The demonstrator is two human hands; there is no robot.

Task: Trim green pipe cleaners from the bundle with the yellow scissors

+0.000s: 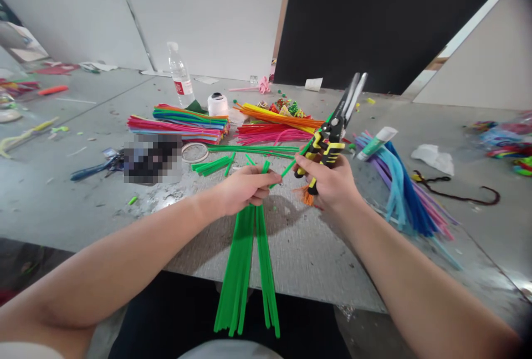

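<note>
My left hand [248, 186] is closed around a bundle of green pipe cleaners [241, 265], whose long ends hang down past the table's front edge. Between both hands a single green pipe cleaner [291, 166] slants up to the right, its lower end at my left fingertips. Black-and-yellow pliers [332, 132] are gripped in my right hand [330, 179], jaws pointing up and away. The fingers of that hand also touch the single green stem. Just beyond my left hand lie short cut green pieces [213, 166] and a row of longer green stems [257, 151].
Multicoloured pipe cleaner bundles [183, 123] lie behind, near a water bottle [181, 79] and a white spool [218, 105]. A tape ring [195, 153] and blue-handled pliers [95, 169] are at left. Blue and purple stems [409, 193] and a glue tube [377, 143] lie right.
</note>
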